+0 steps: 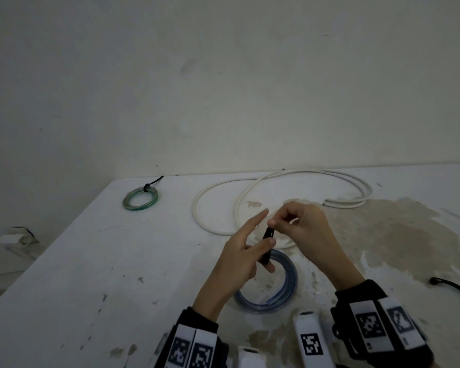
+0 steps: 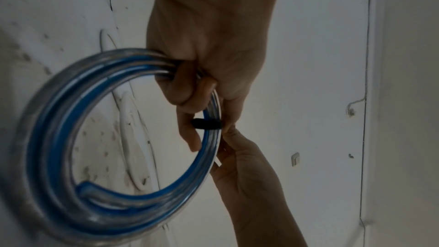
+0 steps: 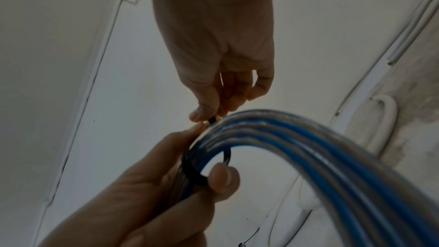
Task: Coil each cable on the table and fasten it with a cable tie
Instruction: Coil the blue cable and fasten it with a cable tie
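Fingertips (image 3: 202, 114) pinch black tie (image 3: 192, 172); left hand (image 1: 239, 256) grips blue coil (image 1: 287, 288).

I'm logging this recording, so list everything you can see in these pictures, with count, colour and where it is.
blue cable coil: one, clear with blue core, held above the near table
black cable tie: one, wrapped round the blue coil
green cable coil: one, green, far left of the table, already tied in black
white cable: one, white, loose loops at the far edge
black cable: one, right edge, partly out of view
table: one, white, stained
left hand: grips the blue coil
right hand: pinches the tie's end
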